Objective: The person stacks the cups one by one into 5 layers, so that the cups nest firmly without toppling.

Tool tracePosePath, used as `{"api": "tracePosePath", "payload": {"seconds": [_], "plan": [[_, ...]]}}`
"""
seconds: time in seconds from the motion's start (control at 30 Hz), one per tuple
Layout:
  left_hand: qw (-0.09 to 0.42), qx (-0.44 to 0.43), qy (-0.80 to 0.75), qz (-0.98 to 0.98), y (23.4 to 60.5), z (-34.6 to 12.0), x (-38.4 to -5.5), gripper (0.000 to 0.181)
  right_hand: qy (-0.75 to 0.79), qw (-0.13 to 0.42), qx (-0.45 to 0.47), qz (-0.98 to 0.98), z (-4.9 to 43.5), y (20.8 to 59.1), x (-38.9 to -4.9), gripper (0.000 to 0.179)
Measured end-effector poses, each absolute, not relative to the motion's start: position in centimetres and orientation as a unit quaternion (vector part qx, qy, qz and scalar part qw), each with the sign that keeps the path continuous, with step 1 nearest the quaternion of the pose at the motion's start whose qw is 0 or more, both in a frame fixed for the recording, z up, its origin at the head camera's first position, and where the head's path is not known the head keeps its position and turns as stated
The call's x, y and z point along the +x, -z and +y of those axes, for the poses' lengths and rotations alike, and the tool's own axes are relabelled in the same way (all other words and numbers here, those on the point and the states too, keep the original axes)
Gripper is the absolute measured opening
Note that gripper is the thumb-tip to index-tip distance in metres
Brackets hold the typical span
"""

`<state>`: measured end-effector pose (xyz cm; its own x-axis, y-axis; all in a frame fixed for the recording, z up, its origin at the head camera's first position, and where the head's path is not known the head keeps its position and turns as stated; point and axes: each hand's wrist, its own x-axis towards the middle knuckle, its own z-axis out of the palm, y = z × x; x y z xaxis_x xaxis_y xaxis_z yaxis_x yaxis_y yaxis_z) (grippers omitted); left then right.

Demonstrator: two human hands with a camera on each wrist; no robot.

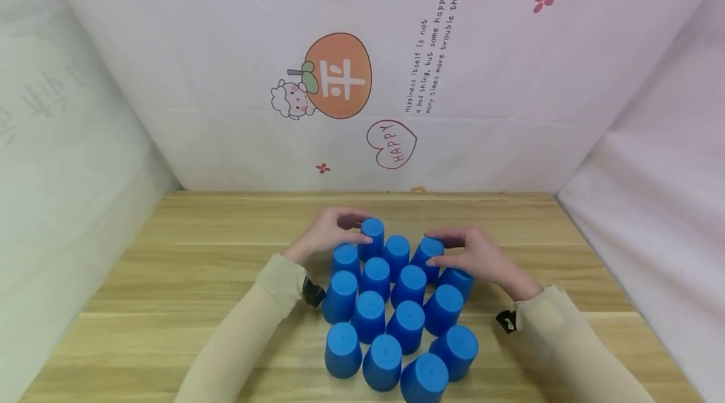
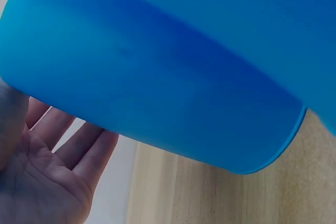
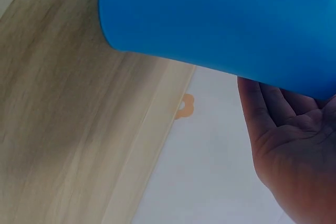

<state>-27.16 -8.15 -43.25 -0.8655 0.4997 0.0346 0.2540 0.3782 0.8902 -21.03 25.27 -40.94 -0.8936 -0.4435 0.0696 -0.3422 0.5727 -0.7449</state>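
Note:
Several blue cups stand upside down on the wooden table, closely grouped. In the head view my left hand [image 1: 328, 234] holds the cup at the far left corner [image 1: 372, 240], thumb in front and fingers reaching behind. My right hand [image 1: 483, 259] grips the far right cup [image 1: 428, 254] the same way, thumb on its near side. Between these two stands another blue cup [image 1: 397, 253]. The left wrist view has a large blue cup [image 2: 136, 77] covering part of the left hand [image 2: 47, 177]. A blue cup [image 3: 210, 24] likewise hides some right-hand fingertips [image 3: 254, 100].
More upside-down blue cups [image 1: 385, 359] fill the near side of the group, down to the bottom of the head view. The wooden table [image 1: 170, 302] meets a printed white cloth wall [image 1: 481, 151] at the back. White cloth [image 1: 668, 201] also hangs at both sides.

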Motion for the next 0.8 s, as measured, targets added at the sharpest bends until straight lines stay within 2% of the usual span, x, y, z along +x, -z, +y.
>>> {"api": "tracePosePath", "payload": {"seconds": [0.2,0.33,0.8], "plan": [[0.094,0.222,-0.522,0.818,43.1,-8.3,-27.1,0.049,0.403,0.058,-0.224,0.885,25.3,40.9,-21.0,0.054],[0.065,0.202,-0.537,0.817,42.5,-9.2,-26.9,0.05,0.401,0.055,-0.227,0.886,25.3,40.9,-21.0,0.053],[-0.035,0.126,-0.526,0.841,42.6,-16.3,-27.4,0.051,0.397,0.06,-0.219,0.889,25.1,40.8,-20.9,0.056]]}}
